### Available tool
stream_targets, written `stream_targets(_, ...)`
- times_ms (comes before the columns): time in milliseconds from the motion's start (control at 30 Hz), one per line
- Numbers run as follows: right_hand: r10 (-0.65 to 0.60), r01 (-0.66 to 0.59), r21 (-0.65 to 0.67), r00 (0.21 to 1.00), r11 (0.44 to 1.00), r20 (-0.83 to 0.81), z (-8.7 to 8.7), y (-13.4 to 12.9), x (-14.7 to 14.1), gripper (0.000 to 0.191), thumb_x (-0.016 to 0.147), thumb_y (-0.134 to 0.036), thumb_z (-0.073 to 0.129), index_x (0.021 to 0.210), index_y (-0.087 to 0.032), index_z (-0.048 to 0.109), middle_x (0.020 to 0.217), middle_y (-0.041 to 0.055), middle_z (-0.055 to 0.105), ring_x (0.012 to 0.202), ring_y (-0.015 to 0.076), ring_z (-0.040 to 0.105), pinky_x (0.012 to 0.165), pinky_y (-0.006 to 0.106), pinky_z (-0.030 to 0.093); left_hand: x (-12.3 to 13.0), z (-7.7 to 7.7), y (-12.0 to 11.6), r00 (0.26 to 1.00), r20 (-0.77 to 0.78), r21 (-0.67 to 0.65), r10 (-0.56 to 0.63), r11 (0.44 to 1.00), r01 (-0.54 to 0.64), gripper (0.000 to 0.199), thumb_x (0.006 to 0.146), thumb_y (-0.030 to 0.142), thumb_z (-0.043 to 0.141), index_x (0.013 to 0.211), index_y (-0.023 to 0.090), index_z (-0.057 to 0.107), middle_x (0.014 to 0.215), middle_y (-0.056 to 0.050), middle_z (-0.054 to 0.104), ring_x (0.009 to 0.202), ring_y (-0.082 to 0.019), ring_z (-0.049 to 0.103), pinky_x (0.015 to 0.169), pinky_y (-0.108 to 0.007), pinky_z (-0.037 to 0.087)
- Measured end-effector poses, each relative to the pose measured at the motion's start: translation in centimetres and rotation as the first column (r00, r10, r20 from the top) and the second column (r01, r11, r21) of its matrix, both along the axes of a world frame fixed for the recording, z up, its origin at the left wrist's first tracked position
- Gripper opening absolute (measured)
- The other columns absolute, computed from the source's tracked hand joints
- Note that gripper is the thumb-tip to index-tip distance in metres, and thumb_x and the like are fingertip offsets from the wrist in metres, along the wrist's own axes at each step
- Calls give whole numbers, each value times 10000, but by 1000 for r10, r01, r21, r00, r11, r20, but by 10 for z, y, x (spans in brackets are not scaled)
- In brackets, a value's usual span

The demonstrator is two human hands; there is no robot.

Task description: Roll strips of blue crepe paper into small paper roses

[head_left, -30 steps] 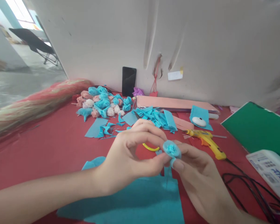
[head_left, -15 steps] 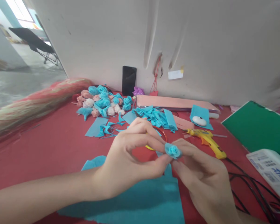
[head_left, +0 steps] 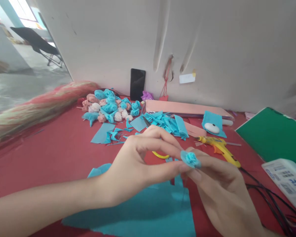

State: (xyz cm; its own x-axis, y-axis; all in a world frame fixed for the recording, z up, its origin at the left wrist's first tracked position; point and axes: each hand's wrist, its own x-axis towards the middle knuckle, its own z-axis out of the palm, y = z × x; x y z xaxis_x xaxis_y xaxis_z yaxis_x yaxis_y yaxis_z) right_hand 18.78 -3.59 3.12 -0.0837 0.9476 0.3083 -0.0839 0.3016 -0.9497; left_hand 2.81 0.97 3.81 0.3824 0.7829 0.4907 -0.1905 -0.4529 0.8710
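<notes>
Between my two hands is a small blue crepe paper flower, its petals facing up. My left hand pinches its left edge between thumb and fingers. From the right, my right hand grips its base with thumb and forefinger; the base is hidden by the fingers. Beneath my hands a large sheet of blue crepe paper lies on the red tabletop. A yellow scissors handle shows partly behind my left hand.
Behind are a pile of blue, pink and white paper flowers, blue paper strips and a phone against the wall. At right lie a yellow glue gun with black cables, a green board and a white box.
Both hands have shifted slightly to the right with the flower. It is tilted a little differently, and both hands still hold it.
</notes>
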Motion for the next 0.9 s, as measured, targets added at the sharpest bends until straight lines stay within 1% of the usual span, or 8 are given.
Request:
stream_targets(167, 28, -29, -79, 999, 996, -15, 0, -1, 0, 84, 828, -370, 721, 827, -436, 773, 679, -19, 700, 666, 178, 622, 633, 307, 540, 1, 1, -5, 990, 85, -212, -108, 969, 124, 88, 743, 119, 749, 707, 198, 752, 778, -14, 640, 697, -122, 602, 573, -209, 554)
stream_targets(400, 6, -6, -23, 1000, 1000, -14, -1, 0, -1, 96, 807, -375, 748, 852, -457, 768, 742, -33, 746, 711, 170, 632, 678, 296, 530, 1, 0, -3, 996, 48, -179, -77, 980, 84, 122, 739, 104, 752, 708, 222, 748, 773, 11, 652, 780, -116, 614, 743, -219, 544)
stream_targets(500, 0, -1, -47, 1000, 999, -18, -1, 1, -1, 69, 794, -382, 759, 824, -442, 775, 704, -34, 718, 656, 152, 609, 605, 265, 508, 1, 2, -5, 996, 53, -201, -78, 976, 87, 113, 737, 112, 752, 689, 214, 742, 772, 12, 638, 740, -109, 608, 673, -210, 543)
stream_targets(667, 38, -47, -130, 997, 990, -67, -2, 2, 1, 55, 809, -388, 743, 821, -431, 776, 664, -40, 689, 680, 142, 607, 644, 243, 522, 0, 5, -5, 988, 56, -254, -147, 954, 157, 68, 798, 159, 707, 743, 189, 680, 777, 9, 624, 659, -111, 619, 566, -215, 549)
stream_targets(733, 65, -84, -179, 992, 980, -113, -2, 2, 3, 37, 802, -396, 749, 783, -407, 779, 657, -44, 689, 649, 116, 614, 631, 206, 527, -1, 7, -3, 992, 44, -179, -122, 975, 128, 51, 842, 176, 666, 804, 201, 643, 771, 17, 628, 647, -117, 629, 576, -235, 549)
stream_targets(800, 82, -117, -216, 983, 969, -163, -3, 2, 4, 49, 790, -398, 760, 752, -375, 782, 637, -44, 688, 617, 94, 624, 612, 167, 530, -3, 11, 0, 1000, -5, 52, 21, 998, -21, 59, 843, 175, 676, 822, 209, 633, 782, 17, 652, 739, -136, 637, 701, -272, 541)
stream_targets(833, 87, -129, -226, 978, 965, -187, -3, 2, 4, 54, 781, -395, 769, 740, -361, 782, 620, -44, 685, 605, 87, 627, 609, 154, 530, -5, 12, 2, 993, -36, 209, 112, 972, -102, 73, 831, 167, 694, 811, 209, 637, 788, 16, 664, 782, -143, 629, 771, -293, 518)
stream_targets(900, 90, -148, -240, 968, 960, -236, -3, 2, 3, 84, 762, -394, 785, 703, -333, 779, 595, -48, 680, 590, 74, 626, 609, 133, 526, -8, 16, 5, 962, -94, 482, 256, 857, -181, 96, 820, 146, 704, 773, 205, 644, 787, 16, 681, 794, -145, 615, 852, -332, 465)
